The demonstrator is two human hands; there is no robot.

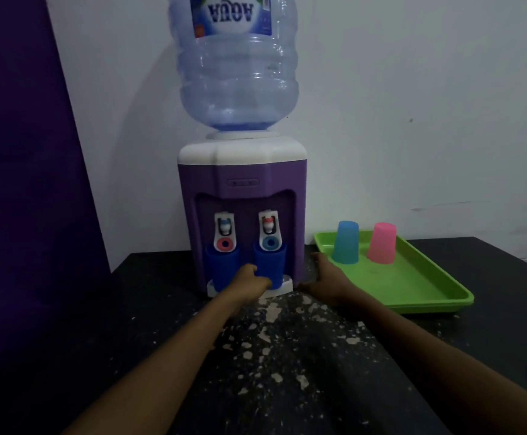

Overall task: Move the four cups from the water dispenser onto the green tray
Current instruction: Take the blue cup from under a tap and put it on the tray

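Observation:
Two dark blue cups stand under the taps of the purple water dispenser [241, 177]: the left cup [219, 262] and the right cup [271, 259]. My left hand [252, 279] is between them, fingers curled against the right cup's lower side. My right hand [325, 277] rests open on the table between the dispenser and the green tray [419, 287]. A light blue cup [346, 243] and a pink cup [381, 243] stand upside down at the tray's far end.
A big water bottle [237, 64] sits upended on the dispenser. The black table [287, 356] has flaked paint. A white wall stands behind, and a purple panel [26, 183] fills the left.

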